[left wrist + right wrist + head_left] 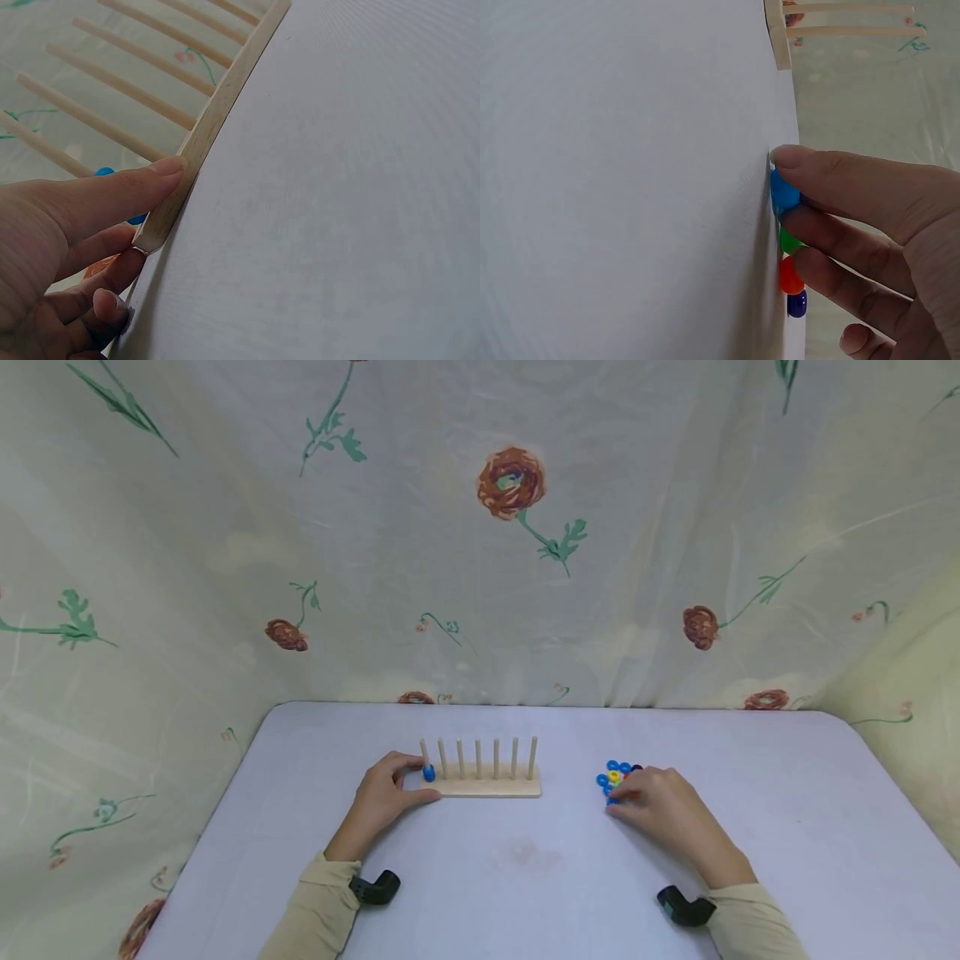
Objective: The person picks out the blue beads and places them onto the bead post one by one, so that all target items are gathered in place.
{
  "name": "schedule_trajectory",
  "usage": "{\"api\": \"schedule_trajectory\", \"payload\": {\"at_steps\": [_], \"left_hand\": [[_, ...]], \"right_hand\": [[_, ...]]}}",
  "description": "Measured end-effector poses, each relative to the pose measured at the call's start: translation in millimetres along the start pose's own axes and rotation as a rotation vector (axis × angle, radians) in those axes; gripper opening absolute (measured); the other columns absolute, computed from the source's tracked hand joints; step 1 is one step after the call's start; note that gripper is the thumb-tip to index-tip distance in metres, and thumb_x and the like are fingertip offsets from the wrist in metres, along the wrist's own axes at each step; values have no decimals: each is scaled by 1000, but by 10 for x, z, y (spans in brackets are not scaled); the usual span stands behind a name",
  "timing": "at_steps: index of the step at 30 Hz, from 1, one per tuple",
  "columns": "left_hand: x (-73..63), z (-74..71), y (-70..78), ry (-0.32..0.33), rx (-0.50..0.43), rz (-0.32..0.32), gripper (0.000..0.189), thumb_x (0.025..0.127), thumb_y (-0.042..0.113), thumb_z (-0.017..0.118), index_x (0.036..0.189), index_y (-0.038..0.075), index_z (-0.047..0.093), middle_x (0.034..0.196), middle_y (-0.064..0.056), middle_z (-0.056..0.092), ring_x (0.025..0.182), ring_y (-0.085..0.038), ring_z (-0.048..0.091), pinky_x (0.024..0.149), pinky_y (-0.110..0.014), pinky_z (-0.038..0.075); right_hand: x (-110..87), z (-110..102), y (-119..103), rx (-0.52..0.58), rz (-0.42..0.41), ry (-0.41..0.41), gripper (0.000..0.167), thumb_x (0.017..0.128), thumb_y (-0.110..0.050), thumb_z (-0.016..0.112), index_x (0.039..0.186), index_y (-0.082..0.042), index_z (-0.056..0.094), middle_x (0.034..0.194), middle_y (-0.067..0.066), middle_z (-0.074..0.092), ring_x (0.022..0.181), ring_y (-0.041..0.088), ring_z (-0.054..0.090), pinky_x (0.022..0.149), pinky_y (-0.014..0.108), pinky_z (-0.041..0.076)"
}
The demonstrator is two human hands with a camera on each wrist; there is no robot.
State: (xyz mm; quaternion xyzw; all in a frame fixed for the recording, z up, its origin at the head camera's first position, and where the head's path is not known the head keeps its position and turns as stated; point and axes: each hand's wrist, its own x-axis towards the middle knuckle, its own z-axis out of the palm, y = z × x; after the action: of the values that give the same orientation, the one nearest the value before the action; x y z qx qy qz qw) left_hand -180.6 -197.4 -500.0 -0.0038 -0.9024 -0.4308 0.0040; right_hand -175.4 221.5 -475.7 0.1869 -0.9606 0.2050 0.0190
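Note:
A light wooden peg rack [487, 788] with a row of several upright pegs stands on the table. One blue bead [429, 773] sits low on its leftmost peg. My left hand [382, 795] grips the rack's left end, thumb along the front edge and fingers behind, as the left wrist view also shows. To the right, my right hand [667, 814] is at a small group of ring-shaped beads, pinching a blue bead [784, 191] between thumb and index finger at the table surface. Green [790, 240], red [791, 275] and dark purple [797, 303] beads lie beside its fingers.
More blue beads [602, 780] and a yellow bead [614, 777] lie in the same group, partly covered by the right hand. The white table [480, 893] ends at a floral curtain [420, 552] behind. Each wrist wears a black device [377, 887].

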Motion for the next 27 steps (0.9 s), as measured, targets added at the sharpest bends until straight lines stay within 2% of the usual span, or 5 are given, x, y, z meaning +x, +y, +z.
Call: {"api": "schedule_trajectory", "payload": {"at_steps": [12, 19, 23, 27], "left_hand": [[3, 7, -20, 2, 11, 8, 54, 74, 28, 95, 122, 12, 75, 98, -4, 63, 71, -13, 42, 61, -23, 34], [11, 15, -31, 2, 15, 8, 55, 74, 29, 95, 122, 12, 75, 99, -4, 63, 71, -13, 42, 62, -23, 34], [10, 13, -27, 4, 15, 5, 55, 74, 29, 95, 122, 12, 75, 100, -4, 64, 71, -13, 43, 62, -23, 34], [8, 9, -21, 5, 11, 3, 55, 74, 29, 95, 122, 12, 75, 101, -4, 65, 71, -14, 43, 62, -24, 34]], "right_hand": [[-9, -12, -14, -7, 39, -36, 13, 84, -24, 86, 94, -17, 83, 90, -5, 78, 89, 19, 69, 88, 50, 55], [-27, 8, -7, -16, -12, 36, 11, 83, -20, 86, 93, -18, 82, 83, -7, 72, 77, 10, 58, 74, 36, 52], [-35, 12, 2, -14, 9, 16, 14, 84, -24, 86, 96, -19, 82, 82, -8, 68, 73, 8, 52, 69, 31, 46], [-36, 15, 13, -12, 36, -18, 13, 84, -27, 86, 95, -20, 81, 84, -8, 69, 75, 9, 54, 72, 32, 49]]}}
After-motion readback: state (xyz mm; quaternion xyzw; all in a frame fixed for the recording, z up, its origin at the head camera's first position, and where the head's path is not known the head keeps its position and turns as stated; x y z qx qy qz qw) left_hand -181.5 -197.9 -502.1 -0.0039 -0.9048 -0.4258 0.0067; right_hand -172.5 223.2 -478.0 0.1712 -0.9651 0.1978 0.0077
